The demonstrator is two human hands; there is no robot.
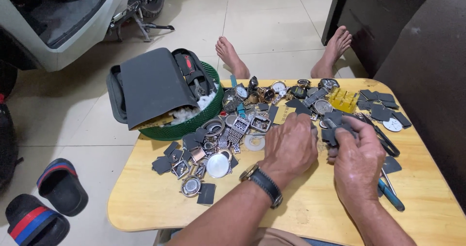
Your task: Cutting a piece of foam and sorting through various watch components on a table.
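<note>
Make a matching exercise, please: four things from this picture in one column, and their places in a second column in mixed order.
Things:
1. green basket
2. sandals
3. blue-handled tool
4. wristwatch

Places:
A. on the floor, left of the table
B. on the left hand's wrist
C. on the table's far left corner
D. on the table, right of the right hand

Pairs: 1-C, 2-A, 3-D, 4-B

dark grey pad pcs [335, 129] | small, flat, approx square | pinched in fingertips, above table ctr-right
</note>
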